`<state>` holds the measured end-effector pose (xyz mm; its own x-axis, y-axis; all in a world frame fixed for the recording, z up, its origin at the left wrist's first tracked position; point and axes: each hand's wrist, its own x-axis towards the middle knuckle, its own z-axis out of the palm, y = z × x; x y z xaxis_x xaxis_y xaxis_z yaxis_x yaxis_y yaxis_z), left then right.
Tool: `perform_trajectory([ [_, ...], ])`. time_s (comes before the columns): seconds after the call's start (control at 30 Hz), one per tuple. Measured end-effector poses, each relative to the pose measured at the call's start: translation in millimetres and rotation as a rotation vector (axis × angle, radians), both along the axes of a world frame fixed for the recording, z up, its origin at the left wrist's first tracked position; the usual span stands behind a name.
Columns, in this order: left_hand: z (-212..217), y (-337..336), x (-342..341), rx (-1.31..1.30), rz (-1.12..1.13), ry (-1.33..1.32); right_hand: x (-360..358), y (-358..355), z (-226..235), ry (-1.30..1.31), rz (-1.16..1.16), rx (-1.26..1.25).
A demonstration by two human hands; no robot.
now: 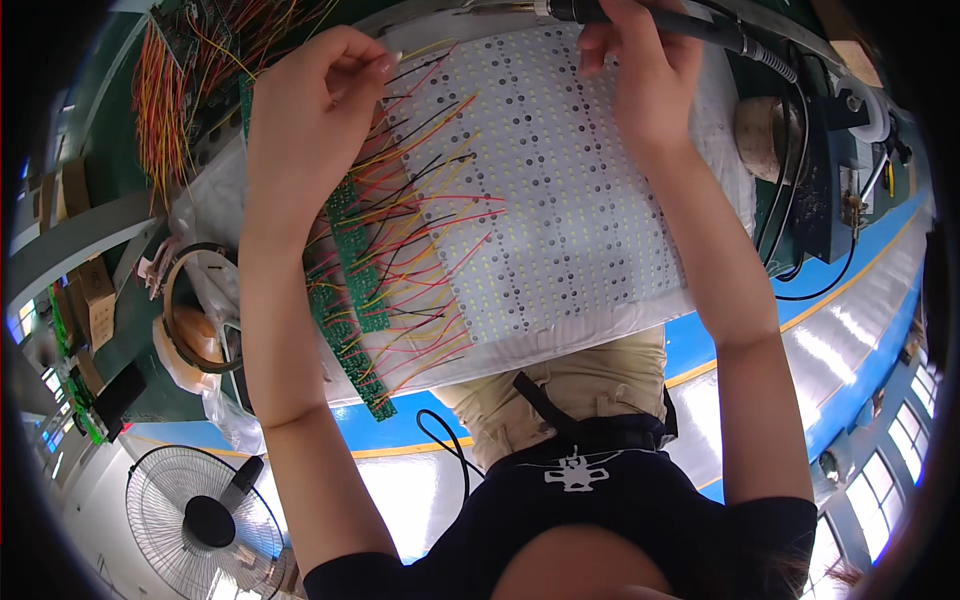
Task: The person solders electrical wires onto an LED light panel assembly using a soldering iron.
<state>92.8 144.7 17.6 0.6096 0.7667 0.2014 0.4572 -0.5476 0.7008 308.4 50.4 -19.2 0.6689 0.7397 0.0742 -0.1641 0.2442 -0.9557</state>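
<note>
My right hand (655, 80) is closed around the dark handle of a soldering iron (715, 32), whose thin metal end points left along the far edge. At the far left of the work, my left hand (335, 90) pinches with thumb and forefinger beside a yellow wire and a black wire; what lies between the fingertips is too small to make out. Below both hands lies a pale panel (550, 200) covered with rows of small yellowish parts and dark dots. Red, yellow and black wires (420, 220) run onto its left side from narrow green circuit boards (350, 260).
A bundle of orange and red wires (165, 120) hangs at the far left. Near it are a tape roll (190, 310) and a fan (208, 520). On the right stand a round tan container (765, 128) and a dark device (830, 180) with cables.
</note>
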Motion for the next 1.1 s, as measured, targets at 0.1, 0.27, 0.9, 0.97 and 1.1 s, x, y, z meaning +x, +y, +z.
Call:
perform_trajectory([
  [0.1, 0, -1, 1, -0.151, 0.032, -0.063, 1, 0, -2, -0.012, 0.016, -0.003],
  [0.27, 3, -6, 6, -0.104, 0.077, 0.085, 4, 1, -7, 0.015, 0.032, 0.049],
  [0.9, -5, -8, 3, -0.047, -0.024, 0.184, 3, 6, -10, 0.032, 0.043, 0.058],
  [0.97, -7, -8, 3, 0.012, -0.016, 0.194, 2, 3, -7, 0.016, 0.056, 0.049],
  [1.1, -6, -9, 1, 0.045, 0.005, 0.255, -1, -3, -5, -0.013, 0.08, -0.002],
])
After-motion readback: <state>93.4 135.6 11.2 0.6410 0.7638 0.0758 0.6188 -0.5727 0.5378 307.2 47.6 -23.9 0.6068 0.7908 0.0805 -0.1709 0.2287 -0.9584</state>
